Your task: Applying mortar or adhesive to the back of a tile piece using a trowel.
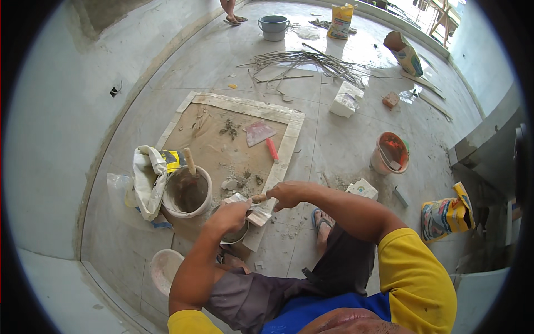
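Note:
My left hand [235, 212] grips a pale, mortar-smeared flat piece [257, 216] over a small round container [233, 236], which is partly hidden by my hand and the piece. My right hand [282, 195] is closed round the wooden handle [259, 197] of a tool whose working end meets the pale piece; its exact shape is unclear. Just left of them, a white bucket [203, 197] of grey mix holds a wooden-handled tool [189, 161], beside an opened white sack [147, 189]. Behind is a framed sand-covered board [208, 139] with a pink scraper [258, 132] and red-handled tool [272, 149].
Orange bucket [384, 164], white blocks [346, 99], brick [390, 99] and yellow bag [445, 214] lie rightward. Metal rods [311, 64], grey bucket [273, 33] and more bags [340, 22] lie farther back, near another person's feet [232, 20]. A white basin [164, 270] is at lower left, near the wall.

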A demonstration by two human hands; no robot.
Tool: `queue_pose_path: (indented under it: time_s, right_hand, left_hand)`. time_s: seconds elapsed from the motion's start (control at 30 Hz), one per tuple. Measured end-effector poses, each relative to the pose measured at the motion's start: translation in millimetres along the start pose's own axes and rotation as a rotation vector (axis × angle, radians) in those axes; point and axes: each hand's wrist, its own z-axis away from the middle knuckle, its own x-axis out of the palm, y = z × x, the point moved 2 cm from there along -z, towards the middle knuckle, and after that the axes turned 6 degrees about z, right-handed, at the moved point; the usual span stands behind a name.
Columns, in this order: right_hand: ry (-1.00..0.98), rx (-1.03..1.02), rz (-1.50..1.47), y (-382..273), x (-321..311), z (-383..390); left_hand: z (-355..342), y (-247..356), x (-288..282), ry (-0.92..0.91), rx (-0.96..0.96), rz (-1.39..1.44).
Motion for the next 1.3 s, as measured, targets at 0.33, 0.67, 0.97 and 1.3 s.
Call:
queue_pose_path:
  time_s: [0.33,0.67,0.97,1.3]
  right_hand:
    - [0.025,-0.043,0.0,-0.9,12.7,-5.5]
    - [-0.008,-0.039,0.06,-5.4,14.2,0.4]
    - [0.044,-0.012,0.059,-2.3,18.3,4.1]
    - [-0.002,-0.047,0.088,-2.1,23.3,-5.3]
  left_hand:
    - [-4.6,2.1,4.4,-0.033,-0.001,-0.018]
    - [-10.1,27.7,2.0,-0.072,-0.004,-0.041]
    - [-11.0,37.4,3.9,-0.069,0.051,-0.063]
    - [-11.7,42.7,7.6,-0.152,0.014,-0.115]
